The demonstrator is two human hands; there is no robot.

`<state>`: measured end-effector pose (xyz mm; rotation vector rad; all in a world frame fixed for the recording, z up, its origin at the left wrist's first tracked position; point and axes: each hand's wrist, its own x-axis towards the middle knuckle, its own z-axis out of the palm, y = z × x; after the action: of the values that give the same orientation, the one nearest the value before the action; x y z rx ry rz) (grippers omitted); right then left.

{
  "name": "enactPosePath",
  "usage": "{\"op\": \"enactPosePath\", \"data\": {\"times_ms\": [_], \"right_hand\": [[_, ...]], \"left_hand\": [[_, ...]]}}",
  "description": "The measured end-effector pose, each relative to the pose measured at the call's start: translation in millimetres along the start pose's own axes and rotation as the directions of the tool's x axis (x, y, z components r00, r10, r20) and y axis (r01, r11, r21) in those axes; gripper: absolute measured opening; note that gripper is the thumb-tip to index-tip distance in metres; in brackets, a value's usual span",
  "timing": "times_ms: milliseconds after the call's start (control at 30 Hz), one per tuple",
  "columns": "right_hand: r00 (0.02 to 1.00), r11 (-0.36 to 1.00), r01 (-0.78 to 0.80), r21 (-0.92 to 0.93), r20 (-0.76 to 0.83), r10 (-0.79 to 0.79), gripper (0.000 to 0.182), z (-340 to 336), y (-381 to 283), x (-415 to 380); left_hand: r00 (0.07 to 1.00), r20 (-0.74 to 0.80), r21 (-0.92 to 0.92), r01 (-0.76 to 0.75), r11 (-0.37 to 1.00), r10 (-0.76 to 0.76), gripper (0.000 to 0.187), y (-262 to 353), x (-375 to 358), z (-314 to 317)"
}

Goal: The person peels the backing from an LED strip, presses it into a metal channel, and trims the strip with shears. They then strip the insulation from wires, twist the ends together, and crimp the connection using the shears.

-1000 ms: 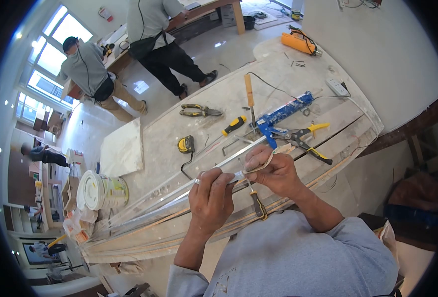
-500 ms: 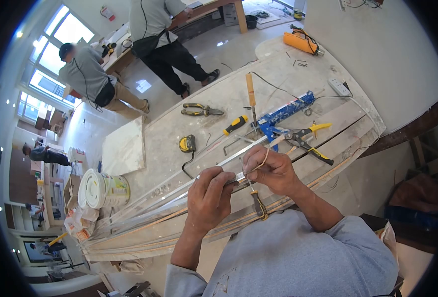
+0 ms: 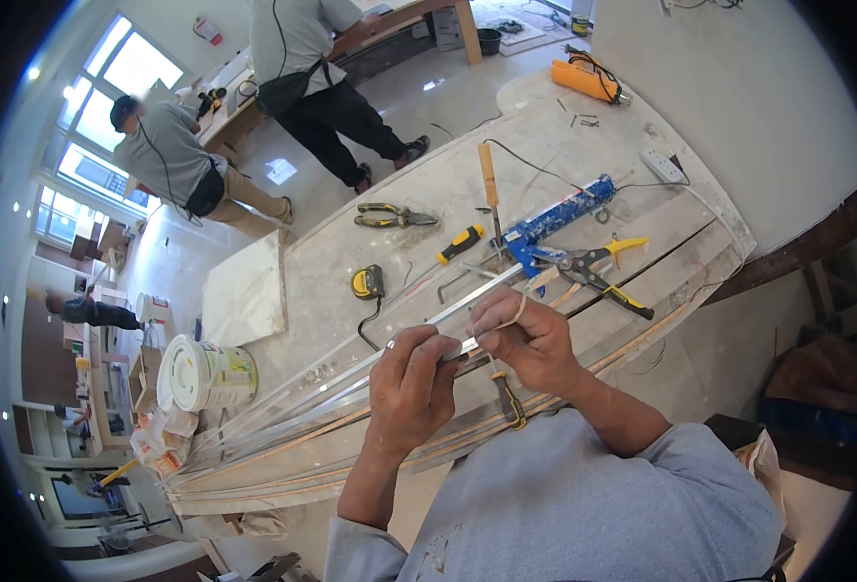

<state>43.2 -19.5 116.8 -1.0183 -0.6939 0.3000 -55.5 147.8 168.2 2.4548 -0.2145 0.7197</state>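
Observation:
My left hand [image 3: 411, 388] is closed, thumb and fingers pinching a short shiny metal strip [image 3: 468, 345]. Fingertips of my right hand [image 3: 527, 338] pinch the same piece at its other end, and a pale band circles one finger. A screwdriver [image 3: 509, 401] with a yellow and black handle lies below my right hand, its shaft pointing up toward the fingers. Behind the hands a long thin metal profile [image 3: 458, 305] runs diagonally across the bench. Tin snips [image 3: 598, 275] with yellow and black handles rest beside a blue caulking gun [image 3: 559, 218], right of my right hand.
On the worn workbench [image 3: 428, 194] lie pliers [image 3: 396, 215], a second screwdriver [image 3: 460, 244], a tape measure [image 3: 366, 282], a chisel-like tool [image 3: 489, 175] and a power strip [image 3: 663, 166]. An orange power tool [image 3: 586, 81] sits at the far end. A white bucket [image 3: 206, 373] stands left. Several people work beyond.
Both hands stay nearly in place, fingertips still on the metal strip. The view has shifted very slightly. At left, the person in the cap has turned the head a little.

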Motion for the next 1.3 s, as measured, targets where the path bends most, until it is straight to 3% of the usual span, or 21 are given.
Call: {"op": "enactPosePath", "data": {"times_ms": [200, 333, 433, 500, 633, 767, 833, 900, 1067, 1200, 1300], "right_hand": [[0.997, 0.994, -0.075, -0.08, -0.001, 0.075, 0.015, 0, -4, -2], [0.999, 0.996, -0.047, -0.075, -0.018, 0.045, 0.017, 1, 4, -3], [0.995, 0.996, -0.094, -0.013, -0.024, 0.093, 0.016, 0, -4, 3], [0.975, 0.974, -0.222, 0.041, 0.043, 0.22, 0.017, -2, -18, 9], [0.985, 0.989, -0.145, 0.008, 0.09, 0.144, 0.019, -9, -3, 9], [0.975, 0.969, -0.222, 0.113, 0.007, 0.222, 0.019, -6, -8, 7], [0.962, 0.948, -0.258, 0.185, -0.037, 0.269, 0.02, -6, -12, 5], [0.92, 0.857, -0.237, 0.457, -0.177, 0.349, 0.013, -7, -18, 6], [0.898, 0.891, -0.257, 0.373, -0.249, 0.363, 0.016, -16, -24, -4], [0.858, 0.914, -0.272, 0.301, -0.354, 0.372, 0.019, -20, -24, -14], [0.84, 0.923, -0.301, 0.24, -0.391, 0.375, 0.019, -34, -15, -31]], "left_hand": [[0.999, 0.002, -0.021, 0.034, 0.999, -0.034, 0.037, 0, -4, 6], [1.0, -0.003, -0.028, 0.03, 0.999, -0.03, 0.037, -3, -3, 7], [0.999, 0.01, -0.052, 0.039, 0.998, -0.038, 0.034, -7, 1, 2], [0.999, 0.019, -0.046, 0.041, 0.998, -0.04, 0.034, -8, 0, 0], [0.999, 0.024, -0.063, 0.038, 0.997, -0.036, 0.034, -4, 9, -5], [0.998, 0.025, -0.148, 0.052, 0.988, -0.049, 0.036, 0, 19, -15], [0.989, 0.104, -0.131, 0.114, 0.985, -0.101, 0.04, 9, 26, -23], [0.986, 0.124, -0.124, 0.127, 0.984, -0.111, 0.04, 14, 30, -26], [0.953, 0.255, -0.073, 0.188, 0.98, -0.163, 0.039, 15, 30, -23], [0.956, 0.272, -0.124, 0.144, 0.982, -0.106, 0.031, 4, 25, -6], [0.924, 0.355, -0.166, 0.21, 0.963, -0.14, 0.03, 4, 19, 8]]}}
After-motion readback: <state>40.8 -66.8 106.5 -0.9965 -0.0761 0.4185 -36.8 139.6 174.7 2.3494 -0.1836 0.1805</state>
